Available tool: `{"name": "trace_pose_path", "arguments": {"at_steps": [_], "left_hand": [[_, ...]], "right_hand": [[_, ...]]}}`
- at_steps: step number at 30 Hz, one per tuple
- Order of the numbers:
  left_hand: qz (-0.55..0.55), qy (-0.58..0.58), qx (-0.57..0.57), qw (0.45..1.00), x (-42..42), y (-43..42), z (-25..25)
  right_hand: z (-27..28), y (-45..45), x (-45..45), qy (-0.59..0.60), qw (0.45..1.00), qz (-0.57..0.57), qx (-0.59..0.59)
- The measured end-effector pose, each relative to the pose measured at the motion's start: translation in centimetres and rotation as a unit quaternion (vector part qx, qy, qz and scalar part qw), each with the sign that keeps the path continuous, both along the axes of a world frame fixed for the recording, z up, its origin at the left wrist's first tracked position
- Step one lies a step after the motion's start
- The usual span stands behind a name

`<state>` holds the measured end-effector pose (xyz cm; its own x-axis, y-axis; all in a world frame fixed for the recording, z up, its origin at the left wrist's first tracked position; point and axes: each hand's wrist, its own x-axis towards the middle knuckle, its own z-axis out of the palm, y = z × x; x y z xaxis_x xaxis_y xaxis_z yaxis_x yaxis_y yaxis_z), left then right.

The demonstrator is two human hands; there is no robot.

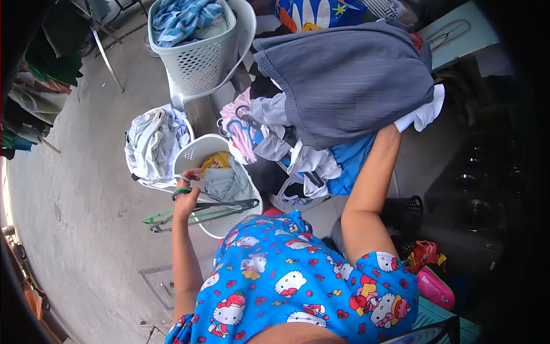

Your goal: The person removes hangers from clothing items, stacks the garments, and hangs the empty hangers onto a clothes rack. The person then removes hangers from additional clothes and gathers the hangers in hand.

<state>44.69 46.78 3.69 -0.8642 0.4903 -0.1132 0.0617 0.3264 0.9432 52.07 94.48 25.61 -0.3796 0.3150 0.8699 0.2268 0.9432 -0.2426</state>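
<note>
Several hangers (220,211), green and dark, hang from my left hand (188,192), whose fingers are closed around their hooks. That hand is above the rim of a white basket (199,147) with grey and yellow clothes (222,172) inside. A large dark grey garment (349,80) with a gathered edge lies spread over the clothes pile at the upper right. My right forearm reaches up to it, and the right hand is hidden beneath the garment and a white cloth (423,114). Pink, white and blue clothes with hangers (246,129) show beside the garment.
A white basket (197,66) of blue clothes rests on a white chair (247,34). Another basket of pale clothes (154,143) is at the left. Clothes hang at the far left (43,100). A black basket (409,212) and a pink pouch (435,288) are at the right.
</note>
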Motion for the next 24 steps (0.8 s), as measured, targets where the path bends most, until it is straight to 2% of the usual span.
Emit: {"name": "trace_pose_path", "arguments": {"at_steps": [3, 5, 7, 9, 11, 13, 15, 16, 17, 19, 20, 22, 23, 24], "left_hand": [[-0.152, 0.01, -0.02, 0.988, 0.0, 3.7, -0.3], [-0.277, -0.023, -0.058, 0.959, 0.4, 7.6, -1.4], [-0.348, -0.092, -0.114, 0.926, 1.5, 12.1, -2.1], [-0.408, -0.063, -0.243, 0.878, 1.5, 16.1, -0.5], [-0.386, -0.034, -0.236, 0.891, 2.0, 18.2, -3.2], [-0.297, 0.059, -0.206, 0.931, 3.4, 18.7, -3.4], [-0.325, -0.024, -0.144, 0.934, 3.3, 18.1, -6.0], [-0.332, 0.059, -0.082, 0.938, 3.1, 17.1, -7.0], [-0.272, -0.006, -0.085, 0.959, 3.3, 16.4, -7.9], [-0.277, -0.055, -0.183, 0.942, 2.2, 14.3, -9.2], [-0.25, -0.077, -0.062, 0.963, 2.0, 13.3, -9.4], [-0.199, -0.149, 0.008, 0.968, 1.9, 12.6, -10.2], [-0.162, -0.193, 0.033, 0.967, 1.8, 12.6, -9.6], [-0.157, -0.193, 0.046, 0.967, 1.6, 12.0, -10.3]], "right_hand": [[1.2, 1.6, -0.1, -0.084, 0.994, -0.057, 0.033], [1.8, 2.4, -0.2, -0.135, 0.987, -0.078, 0.039], [1.8, 3.1, -0.8, -0.139, 0.987, -0.076, 0.03], [1.8, 3.9, -0.9, -0.123, 0.99, -0.065, 0.01], [1.6, 4.6, -0.7, -0.093, 0.995, -0.037, -0.019], [1.3, 5.1, -0.4, -0.051, 0.997, 0.004, -0.063], [0.6, 5.7, 0.3, 0.003, 0.988, 0.063, -0.138], [0.0, 6.1, 0.7, 0.034, 0.976, 0.101, -0.192], [-0.8, 6.6, 1.3, 0.072, 0.951, 0.147, -0.264], [-3.0, 7.7, 2.5, 0.161, 0.857, 0.241, -0.427], [-4.6, 8.1, 3.1, 0.2, 0.794, 0.271, -0.507], [-8.8, 8.3, 4.0, 0.201, 0.721, 0.27, -0.606], [-11.1, 7.7, 4.0, 0.156, 0.727, 0.255, -0.619], [-13.1, 6.2, 3.3, 0.011, 0.81, 0.214, -0.546]]}}
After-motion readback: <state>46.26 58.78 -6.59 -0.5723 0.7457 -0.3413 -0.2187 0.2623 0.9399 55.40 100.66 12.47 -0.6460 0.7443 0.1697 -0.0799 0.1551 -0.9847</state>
